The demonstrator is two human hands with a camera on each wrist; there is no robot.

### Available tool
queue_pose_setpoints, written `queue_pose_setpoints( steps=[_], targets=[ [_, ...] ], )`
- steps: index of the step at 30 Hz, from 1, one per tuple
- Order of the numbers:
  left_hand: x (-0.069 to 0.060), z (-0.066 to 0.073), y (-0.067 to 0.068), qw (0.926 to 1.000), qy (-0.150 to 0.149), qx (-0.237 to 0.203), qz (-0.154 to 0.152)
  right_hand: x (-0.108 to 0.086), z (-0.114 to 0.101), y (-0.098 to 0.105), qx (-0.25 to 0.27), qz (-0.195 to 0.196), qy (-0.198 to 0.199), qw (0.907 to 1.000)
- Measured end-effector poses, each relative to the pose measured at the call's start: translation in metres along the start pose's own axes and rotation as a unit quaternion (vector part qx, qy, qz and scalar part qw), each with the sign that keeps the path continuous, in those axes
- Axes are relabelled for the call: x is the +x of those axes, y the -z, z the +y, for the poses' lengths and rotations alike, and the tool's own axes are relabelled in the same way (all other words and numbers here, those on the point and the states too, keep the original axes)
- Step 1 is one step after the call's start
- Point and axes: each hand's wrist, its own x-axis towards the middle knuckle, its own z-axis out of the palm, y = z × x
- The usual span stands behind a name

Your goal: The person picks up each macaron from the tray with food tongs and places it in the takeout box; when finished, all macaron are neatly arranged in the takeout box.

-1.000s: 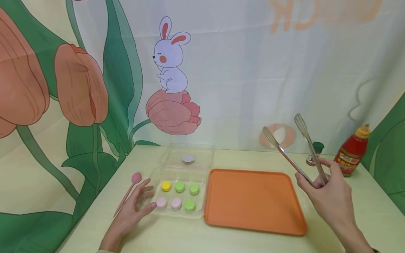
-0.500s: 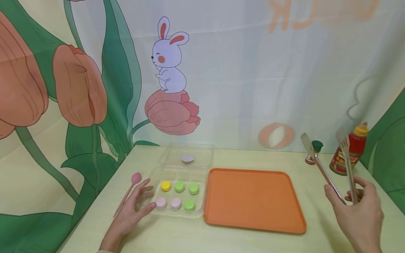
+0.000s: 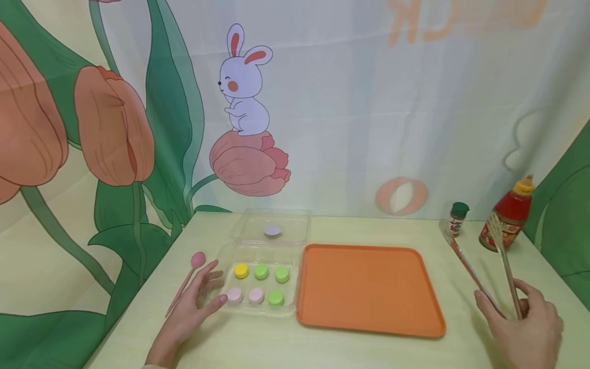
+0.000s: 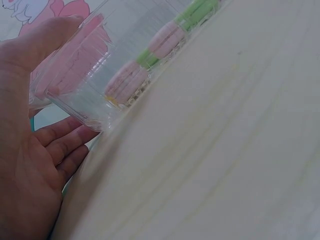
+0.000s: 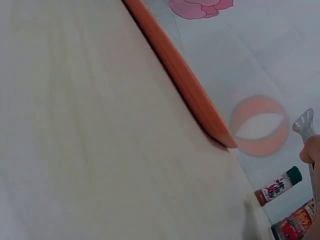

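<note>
My left hand (image 3: pixel 186 312) rests at the left corner of a clear hinged plastic box (image 3: pixel 287 311). Its thumb lies over the wall, with the fingers loosely bent at the side in the left wrist view. Inside the box stand two rows of macarons: a yellow macaron (image 3: pixel 241 270), two pink ones and several green ones, such as a green macaron (image 3: pixel 276 298). My right hand (image 3: pixel 527 328) holds metal tongs (image 3: pixel 507 266) by the joined end, right of the orange tray (image 3: pixel 369 289). The tong arms are spread apart with nothing between them.
A pink spoon (image 3: pixel 186 282) lies left of the box. At the back right stand a small green-capped jar (image 3: pixel 457 220) and a red sauce bottle (image 3: pixel 512 210) with a yellow cap. Behind the table hangs a printed cloth (image 3: pixel 341 113).
My right hand has carried the tongs rightward and down, from over the tray's right edge to the table's right side, in front of the jar and bottle. My left hand stays put.
</note>
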Motion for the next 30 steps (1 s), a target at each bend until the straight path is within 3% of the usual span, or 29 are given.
queue_pose_setpoints(
  steps=[7,30],
  targets=[
    [0.0,0.003,0.0,0.9999,-0.004,0.009,0.002,-0.002,0.004,-0.015,-0.048,-0.069,-0.034,0.9959],
    [0.0,0.004,0.0,0.9999,-0.016,0.002,0.002,-0.005,0.007,-0.024,-0.147,-0.114,-0.035,0.9818]
  ],
)
